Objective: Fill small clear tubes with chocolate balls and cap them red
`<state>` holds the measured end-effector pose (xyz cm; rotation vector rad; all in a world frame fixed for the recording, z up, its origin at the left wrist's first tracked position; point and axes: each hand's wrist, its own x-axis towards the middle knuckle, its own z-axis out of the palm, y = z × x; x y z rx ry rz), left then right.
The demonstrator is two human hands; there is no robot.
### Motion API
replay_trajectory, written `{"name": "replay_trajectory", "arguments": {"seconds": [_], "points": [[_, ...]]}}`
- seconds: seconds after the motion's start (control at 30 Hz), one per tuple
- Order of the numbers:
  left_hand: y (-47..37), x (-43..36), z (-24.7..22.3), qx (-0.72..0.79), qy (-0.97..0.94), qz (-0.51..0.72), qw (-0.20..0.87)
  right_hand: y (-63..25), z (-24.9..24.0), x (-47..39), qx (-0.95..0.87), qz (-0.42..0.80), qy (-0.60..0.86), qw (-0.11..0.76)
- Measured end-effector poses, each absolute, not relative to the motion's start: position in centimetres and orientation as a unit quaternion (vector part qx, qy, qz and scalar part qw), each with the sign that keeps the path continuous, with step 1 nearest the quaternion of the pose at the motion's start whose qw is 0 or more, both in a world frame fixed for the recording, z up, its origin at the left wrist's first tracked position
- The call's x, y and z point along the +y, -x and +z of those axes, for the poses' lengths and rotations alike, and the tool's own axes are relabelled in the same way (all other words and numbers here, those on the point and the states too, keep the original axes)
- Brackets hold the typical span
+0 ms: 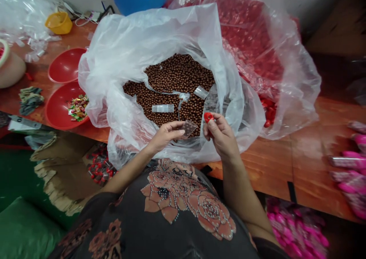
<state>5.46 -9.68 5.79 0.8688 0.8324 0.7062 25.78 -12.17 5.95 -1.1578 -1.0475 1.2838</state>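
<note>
My left hand (168, 136) pinches a small clear plastic container (190, 128) that tapers to a point. What is inside it is hard to make out against the brown balls behind. A red plastic cap (208, 117) sits between the thumb and fingers of my right hand (221, 133), a short way to the right of the container. Both hands are over the near edge of a big translucent bag (114, 57) full of small round brown balls (177, 72). On the balls lie a clear plastic piece (162, 108) and another clear piece (201, 92).
Right of the bag stands another plastic bag of red pieces (248, 37). At left are two red bowls (53, 108), one with wrapped sweets (77, 107), and a yellow tub (59, 23). A torn cardboard box (61, 171) holding red-capped pieces is below the table edge. Pink items (350, 163) lie far right.
</note>
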Motion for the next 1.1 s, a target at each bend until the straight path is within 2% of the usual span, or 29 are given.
{"name": "replay_trajectory", "arguments": {"seconds": [0.2,0.43,0.63,0.93,1.1], "points": [[-5.3,-9.8,4.9,0.415,-0.456,0.335,0.713,-25.3,5.7,-12.1,-0.476,0.538,0.488,0.495],[-5.2,-10.0,5.6,0.415,-0.441,0.32,0.728,-25.2,4.8,-11.9,-0.561,0.419,0.532,0.476],[-5.2,-10.1,5.0,0.421,-0.424,0.322,0.735,-25.0,4.2,-12.4,-0.576,0.435,0.535,0.438],[-5.2,-10.6,4.9,0.433,-0.482,0.352,0.676,-24.4,4.5,-12.9,-0.75,0.229,0.514,0.349],[-5.5,-10.6,5.3,0.417,-0.438,0.369,0.706,-23.7,3.5,-13.1,-0.774,0.141,0.504,0.356]]}}
